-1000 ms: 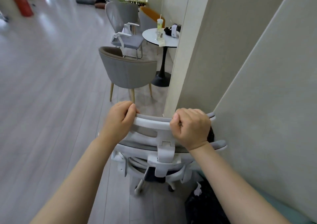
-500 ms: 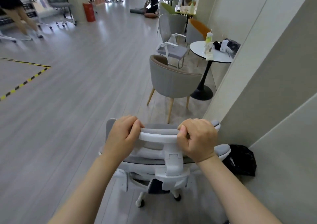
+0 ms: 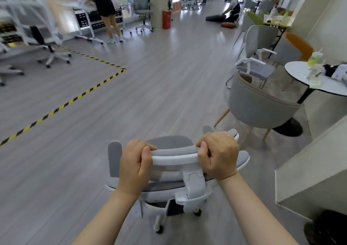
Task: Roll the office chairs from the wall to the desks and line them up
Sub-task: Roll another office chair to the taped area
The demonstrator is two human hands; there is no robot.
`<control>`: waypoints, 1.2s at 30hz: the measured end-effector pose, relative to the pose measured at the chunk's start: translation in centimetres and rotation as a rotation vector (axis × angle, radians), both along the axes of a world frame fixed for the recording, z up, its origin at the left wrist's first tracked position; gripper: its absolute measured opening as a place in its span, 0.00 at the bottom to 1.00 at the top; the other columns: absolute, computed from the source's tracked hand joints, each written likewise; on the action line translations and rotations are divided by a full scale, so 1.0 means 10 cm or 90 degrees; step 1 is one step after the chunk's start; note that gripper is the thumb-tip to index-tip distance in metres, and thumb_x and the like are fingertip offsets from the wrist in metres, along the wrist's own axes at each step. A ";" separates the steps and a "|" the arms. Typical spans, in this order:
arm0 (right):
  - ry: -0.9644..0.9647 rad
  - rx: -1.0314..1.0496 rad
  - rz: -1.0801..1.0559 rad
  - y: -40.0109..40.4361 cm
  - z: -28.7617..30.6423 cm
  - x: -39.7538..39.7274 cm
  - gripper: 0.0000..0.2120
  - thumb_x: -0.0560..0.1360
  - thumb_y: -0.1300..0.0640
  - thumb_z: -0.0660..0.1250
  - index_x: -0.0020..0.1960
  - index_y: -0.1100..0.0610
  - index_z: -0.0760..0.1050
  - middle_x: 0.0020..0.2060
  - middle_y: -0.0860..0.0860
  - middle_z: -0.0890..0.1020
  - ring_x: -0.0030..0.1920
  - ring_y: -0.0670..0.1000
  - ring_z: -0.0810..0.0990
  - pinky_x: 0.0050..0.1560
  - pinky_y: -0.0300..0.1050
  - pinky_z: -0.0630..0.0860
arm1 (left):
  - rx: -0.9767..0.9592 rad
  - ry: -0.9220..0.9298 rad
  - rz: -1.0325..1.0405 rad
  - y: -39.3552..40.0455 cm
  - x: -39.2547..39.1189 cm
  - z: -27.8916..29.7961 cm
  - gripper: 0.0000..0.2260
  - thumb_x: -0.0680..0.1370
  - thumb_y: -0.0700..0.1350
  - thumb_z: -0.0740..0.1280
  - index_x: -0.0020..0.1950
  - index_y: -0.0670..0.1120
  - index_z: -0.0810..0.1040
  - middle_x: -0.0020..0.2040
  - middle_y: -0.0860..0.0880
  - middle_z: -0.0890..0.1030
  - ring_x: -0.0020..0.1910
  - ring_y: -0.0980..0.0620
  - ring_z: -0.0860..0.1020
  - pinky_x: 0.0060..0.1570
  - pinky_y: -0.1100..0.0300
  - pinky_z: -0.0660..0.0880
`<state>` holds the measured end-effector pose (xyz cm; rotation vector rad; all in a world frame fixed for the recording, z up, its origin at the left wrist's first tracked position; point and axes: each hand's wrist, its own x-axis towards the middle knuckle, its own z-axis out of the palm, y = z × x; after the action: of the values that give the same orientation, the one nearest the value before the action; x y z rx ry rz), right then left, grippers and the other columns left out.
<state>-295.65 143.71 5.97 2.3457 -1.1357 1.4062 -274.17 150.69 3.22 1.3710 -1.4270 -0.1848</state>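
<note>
The head view shows two bare forearms that come up from the lower edge of the frame toward the lower centre. The left hand point(image 3: 134, 165) is curled around the left end of the white headrest bar, with the thumb on top and the fingers wrapped under it. The right hand point(image 3: 217, 155) grips the right end of the same bar, fingers folded tightly over it, knuckles toward the camera. Both wrists are nearly straight.

The floor point(image 3: 150, 98) is grey wood-look planks. A yellow and black tape line point(image 3: 75, 99) runs across the left half of the frame and turns a corner near the middle. In the upper left stand white tables point(image 3: 88, 22) and several office chairs on castors; a person in dark clothes point(image 3: 105, 10) stands at one table. A red bin point(image 3: 166, 19) stands beside a column at the upper centre. On the right are a grey tub chair point(image 3: 261, 109) with wooden legs and a round white table point(image 3: 319, 83) that carries a drink cup. A pale wall panel fills the right edge.

The office chair point(image 3: 169, 171), grey with a white frame, is in the lower centre of the frame, directly under both hands. Its headrest lies between the two grips and its castors rest on the floor.
</note>
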 end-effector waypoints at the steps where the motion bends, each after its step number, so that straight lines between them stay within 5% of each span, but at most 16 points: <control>1: -0.007 0.003 0.019 -0.05 -0.01 0.19 0.13 0.71 0.58 0.58 0.29 0.56 0.74 0.24 0.49 0.74 0.26 0.52 0.70 0.33 0.46 0.64 | -0.005 0.003 0.021 0.00 0.17 -0.01 0.19 0.80 0.47 0.52 0.38 0.43 0.78 0.36 0.52 0.76 0.39 0.53 0.74 0.42 0.60 0.68; 11: 0.005 0.017 0.188 -0.69 -0.09 2.18 0.13 0.73 0.57 0.57 0.31 0.55 0.73 0.27 0.49 0.73 0.30 0.54 0.70 0.38 0.48 0.65 | -0.045 0.032 0.264 -0.11 1.82 -0.10 0.18 0.80 0.48 0.51 0.38 0.43 0.76 0.37 0.50 0.76 0.39 0.53 0.72 0.43 0.62 0.67; 16: 0.006 0.013 0.275 -1.07 -0.11 3.12 0.12 0.72 0.58 0.57 0.31 0.55 0.72 0.27 0.49 0.73 0.30 0.53 0.70 0.36 0.48 0.65 | -0.076 0.029 0.360 -0.25 2.55 -0.12 0.18 0.80 0.46 0.52 0.38 0.42 0.76 0.36 0.52 0.75 0.37 0.49 0.74 0.39 0.54 0.69; 25: -0.017 0.057 0.462 -1.83 -0.12 4.80 0.13 0.73 0.58 0.57 0.32 0.56 0.72 0.28 0.49 0.73 0.31 0.53 0.69 0.37 0.49 0.65 | -0.092 -0.015 0.562 -0.68 3.78 -0.18 0.17 0.80 0.46 0.51 0.37 0.43 0.74 0.35 0.50 0.74 0.37 0.53 0.72 0.38 0.62 0.67; 36: 0.085 0.182 0.647 -2.73 -0.12 6.78 0.14 0.78 0.55 0.52 0.40 0.55 0.74 0.34 0.46 0.73 0.40 0.50 0.70 0.50 0.44 0.65 | -0.059 -0.040 0.736 -1.35 5.33 -0.12 0.15 0.79 0.45 0.51 0.38 0.44 0.72 0.36 0.51 0.71 0.37 0.52 0.70 0.38 0.58 0.67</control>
<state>-227.81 116.44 4.74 3.3745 -0.0198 1.2982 -220.90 137.20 1.98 1.9056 -0.4995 0.6659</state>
